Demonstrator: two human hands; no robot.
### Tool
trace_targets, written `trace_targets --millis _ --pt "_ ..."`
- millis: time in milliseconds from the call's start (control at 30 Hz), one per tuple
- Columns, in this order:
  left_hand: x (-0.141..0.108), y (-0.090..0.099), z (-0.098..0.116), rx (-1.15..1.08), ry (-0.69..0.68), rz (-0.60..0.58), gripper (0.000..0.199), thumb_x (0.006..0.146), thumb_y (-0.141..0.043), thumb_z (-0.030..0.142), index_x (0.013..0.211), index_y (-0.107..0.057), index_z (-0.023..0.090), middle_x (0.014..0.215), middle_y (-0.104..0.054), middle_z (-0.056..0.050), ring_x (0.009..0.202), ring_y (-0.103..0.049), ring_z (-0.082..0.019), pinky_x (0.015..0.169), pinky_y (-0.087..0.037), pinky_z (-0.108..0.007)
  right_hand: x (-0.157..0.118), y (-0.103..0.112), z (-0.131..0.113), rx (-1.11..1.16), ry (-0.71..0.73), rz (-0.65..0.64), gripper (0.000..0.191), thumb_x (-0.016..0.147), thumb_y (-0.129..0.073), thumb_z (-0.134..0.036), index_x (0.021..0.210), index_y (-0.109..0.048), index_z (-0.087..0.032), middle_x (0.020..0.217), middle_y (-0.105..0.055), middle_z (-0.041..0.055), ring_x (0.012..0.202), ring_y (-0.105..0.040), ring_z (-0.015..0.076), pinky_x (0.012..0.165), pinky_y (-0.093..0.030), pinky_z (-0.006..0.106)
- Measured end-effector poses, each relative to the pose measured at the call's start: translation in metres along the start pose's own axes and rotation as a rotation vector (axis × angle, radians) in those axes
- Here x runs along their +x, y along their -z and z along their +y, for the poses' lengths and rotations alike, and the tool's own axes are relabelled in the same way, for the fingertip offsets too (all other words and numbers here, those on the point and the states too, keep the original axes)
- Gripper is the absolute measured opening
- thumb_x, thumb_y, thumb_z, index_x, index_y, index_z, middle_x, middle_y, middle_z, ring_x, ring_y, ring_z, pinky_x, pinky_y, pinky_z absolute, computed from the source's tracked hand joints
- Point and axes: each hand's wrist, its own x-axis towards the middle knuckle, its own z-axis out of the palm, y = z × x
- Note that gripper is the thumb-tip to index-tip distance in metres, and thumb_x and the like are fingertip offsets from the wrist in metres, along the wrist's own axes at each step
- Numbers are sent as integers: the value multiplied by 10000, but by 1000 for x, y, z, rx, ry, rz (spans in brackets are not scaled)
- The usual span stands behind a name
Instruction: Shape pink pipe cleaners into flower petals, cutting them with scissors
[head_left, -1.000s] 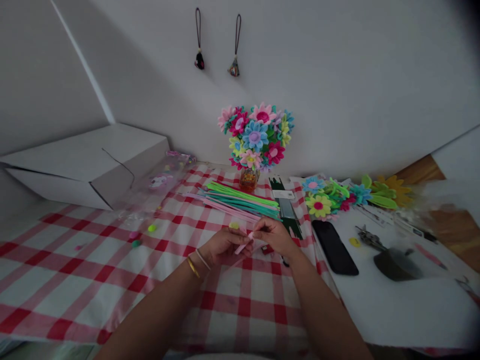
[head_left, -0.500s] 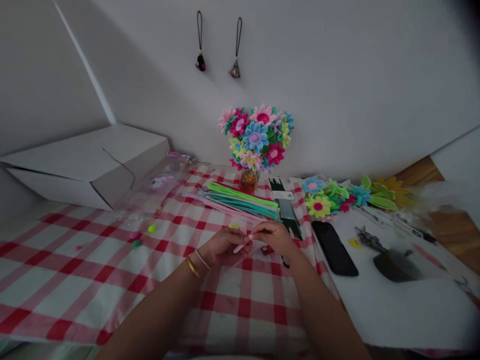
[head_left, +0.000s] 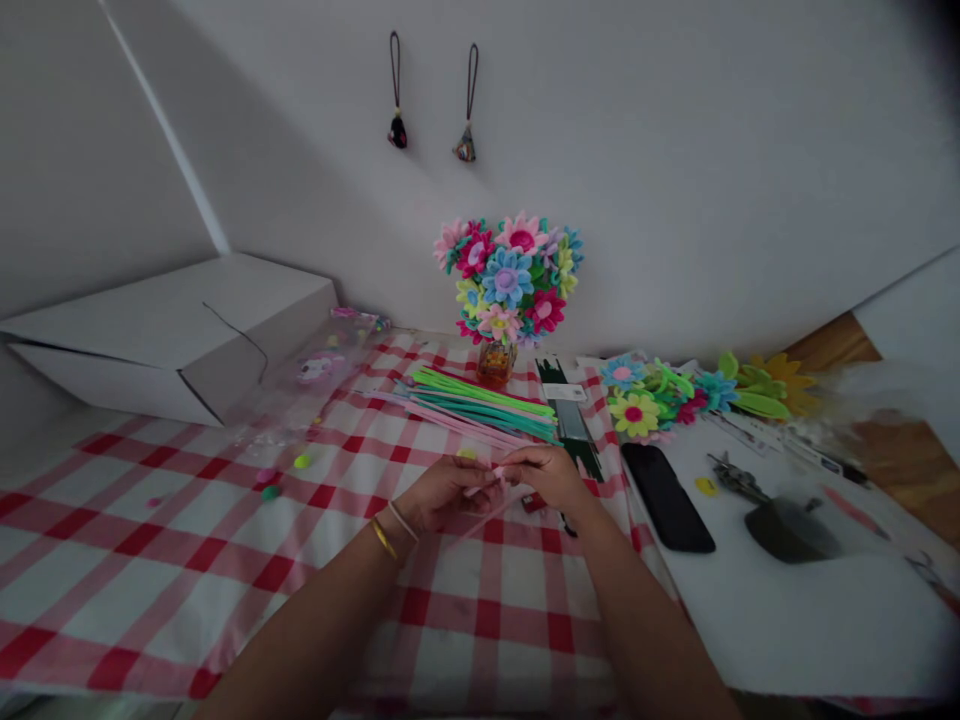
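Observation:
My left hand (head_left: 452,489) and my right hand (head_left: 546,474) meet over the checked tablecloth. Both are closed on a pink pipe cleaner (head_left: 487,520), pinched between the fingertips. One strand of it trails down toward the lower left; the bent part between the fingers is small and partly hidden. Just beyond the hands lies a bundle of green, teal and pink pipe cleaners (head_left: 480,404). A yellow pom-pom (head_left: 466,454) peeks out behind my left fingers. Beside my right wrist is a small red object (head_left: 533,503), partly covered.
A vase of fuzzy flowers (head_left: 496,362) stands at the back. Dark green stems (head_left: 574,425) lie right of the bundle. Further right are a phone (head_left: 667,498), keys (head_left: 736,476) and loose flowers (head_left: 634,412). At left are a white box (head_left: 172,310), a plastic bag (head_left: 300,380) and pom-poms (head_left: 271,492).
The view has shifted very slightly. My left fingers have changed their hold a little on the pink pipe cleaner, and its strand has swung slightly. Both hands stay together.

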Motion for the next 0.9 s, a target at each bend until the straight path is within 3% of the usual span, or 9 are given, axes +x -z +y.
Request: trace_targets --millis 233,333,433,600,900 --pt "3 2 -4 63 -69 49 198 609 -695 196 772 -676 85 618 -624 -50 524 -539 -103 553 -415 -232 1 1 11 -49 30 -23 178 720 -614 -362 782 -685 -211 673 -642 11 618 -568 135 582 -443 258" --pt "3 4 -4 93 -93 27 168 601 -679 171 730 -679 63 581 -620 -58 515 -529 -100 526 -383 -210 3 2 15 -72 67 -47 205 727 -610 -357 869 -673 -223 796 -661 22 714 -592 151 649 -464 275" --pt "3 4 -3 80 -91 32 151 608 -661 195 678 -672 62 544 -607 -49 499 -520 -99 530 -376 -211 4 3 14 -167 235 15 247 715 -633 -344 943 -650 -251 931 -657 25 870 -580 176 780 -451 322" --pt "3 3 -2 55 -52 37 146 611 -647 209 618 -652 63 521 -594 -45 493 -515 -105 549 -387 -229 4 1 7 -484 559 72 128 756 -608 -282 867 -672 -272 889 -676 9 920 -530 193 839 -391 379" --pt "0 3 1 -83 59 -58 165 604 -682 171 739 -650 83 600 -593 -32 542 -526 -103 535 -391 -226 1 1 1 -659 640 82 134 812 -539 -284 847 -665 -254 853 -671 -8 882 -495 175 836 -350 376"
